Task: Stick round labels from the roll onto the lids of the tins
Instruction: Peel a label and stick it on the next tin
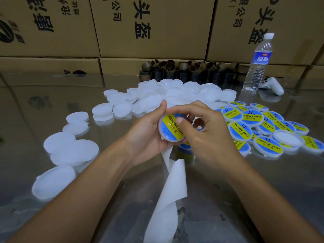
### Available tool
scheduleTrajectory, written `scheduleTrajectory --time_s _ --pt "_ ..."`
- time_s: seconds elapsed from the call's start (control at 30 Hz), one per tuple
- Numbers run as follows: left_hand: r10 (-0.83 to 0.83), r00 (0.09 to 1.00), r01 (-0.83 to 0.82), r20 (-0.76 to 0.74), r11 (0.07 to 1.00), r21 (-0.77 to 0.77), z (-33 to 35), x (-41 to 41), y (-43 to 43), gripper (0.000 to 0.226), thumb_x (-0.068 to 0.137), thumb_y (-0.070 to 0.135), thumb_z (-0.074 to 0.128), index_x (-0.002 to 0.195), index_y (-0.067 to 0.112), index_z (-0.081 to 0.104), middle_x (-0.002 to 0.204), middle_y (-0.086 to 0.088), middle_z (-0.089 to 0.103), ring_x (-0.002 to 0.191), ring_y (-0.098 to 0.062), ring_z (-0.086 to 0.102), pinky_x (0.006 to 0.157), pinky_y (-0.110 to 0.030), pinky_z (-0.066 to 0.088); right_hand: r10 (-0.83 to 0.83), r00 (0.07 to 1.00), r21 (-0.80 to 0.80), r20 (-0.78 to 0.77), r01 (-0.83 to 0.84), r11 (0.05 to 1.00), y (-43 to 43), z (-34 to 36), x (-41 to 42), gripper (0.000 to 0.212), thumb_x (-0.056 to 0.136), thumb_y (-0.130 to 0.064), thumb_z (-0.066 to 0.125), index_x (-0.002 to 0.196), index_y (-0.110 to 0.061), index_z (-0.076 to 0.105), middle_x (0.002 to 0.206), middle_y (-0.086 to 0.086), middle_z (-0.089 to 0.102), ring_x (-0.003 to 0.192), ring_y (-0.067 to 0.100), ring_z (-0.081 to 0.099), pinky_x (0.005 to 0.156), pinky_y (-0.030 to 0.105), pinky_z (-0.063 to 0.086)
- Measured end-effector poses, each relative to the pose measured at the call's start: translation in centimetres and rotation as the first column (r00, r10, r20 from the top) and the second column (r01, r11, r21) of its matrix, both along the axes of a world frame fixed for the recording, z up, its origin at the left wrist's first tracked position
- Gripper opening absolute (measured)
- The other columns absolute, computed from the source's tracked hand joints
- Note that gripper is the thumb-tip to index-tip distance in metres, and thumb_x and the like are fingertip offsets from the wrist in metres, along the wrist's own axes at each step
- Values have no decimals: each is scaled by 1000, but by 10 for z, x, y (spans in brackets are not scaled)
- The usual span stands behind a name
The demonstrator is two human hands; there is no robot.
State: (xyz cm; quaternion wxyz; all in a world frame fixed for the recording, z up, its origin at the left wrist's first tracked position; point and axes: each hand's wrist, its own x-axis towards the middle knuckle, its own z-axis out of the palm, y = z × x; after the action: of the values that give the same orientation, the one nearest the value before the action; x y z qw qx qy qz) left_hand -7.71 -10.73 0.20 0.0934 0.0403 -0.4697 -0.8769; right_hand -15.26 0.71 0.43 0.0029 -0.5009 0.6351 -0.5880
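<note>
My left hand [149, 135] grips a white round lid [171, 128] by its rim above the table's middle. A blue and yellow round label covers the lid's top. My right hand [208, 132] curls over the lid from the right, its thumb pressing down on the label. The label roll [186, 146] is mostly hidden under my hands. Its empty white backing strip [168, 190] trails toward me. Plain white lids [175, 93] lie heaped behind my hands. Labelled lids [259, 127] are piled at the right.
More plain lids [70, 148] are scattered on the shiny metal table [87, 199] at the left. A water bottle [257, 62], a white controller [272, 85] and several brown cardboard cores [184, 71] stand at the back. Cardboard boxes [149, 27] wall off the far side.
</note>
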Motion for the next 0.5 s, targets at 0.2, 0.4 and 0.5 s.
scheduleTrajectory --time_s 0.2,0.4,0.5 --pt "3 1000 -3 -8 1000 14 1 0 2 48 92 41 36 98 7 69 96 -10 73 87 -20 72 71 -31 59 1 1000 -42 21 0 999 1 0 0 32 84 0 63 92 -31 70 75 -12 58 72 8 49 64 21 44" --pt "-39 999 40 13 999 -4 3 0 1 59 92 48 32 116 2 60 116 -13 69 102 -22 68 82 -31 58 -52 993 -101 110 63 993 0 0 -1 38 77 -1 72 95 -33 64 69 -9 60 65 10 52 62 25 48" --pt "-68 997 66 -23 994 -85 4 3 2 55 89 41 41 124 1 56 126 -14 63 117 -24 61 95 -33 52 -90 985 -136 148 111 984 0 0 -4 42 73 -4 77 102 -31 61 72 -5 66 67 12 57 65 24 49"
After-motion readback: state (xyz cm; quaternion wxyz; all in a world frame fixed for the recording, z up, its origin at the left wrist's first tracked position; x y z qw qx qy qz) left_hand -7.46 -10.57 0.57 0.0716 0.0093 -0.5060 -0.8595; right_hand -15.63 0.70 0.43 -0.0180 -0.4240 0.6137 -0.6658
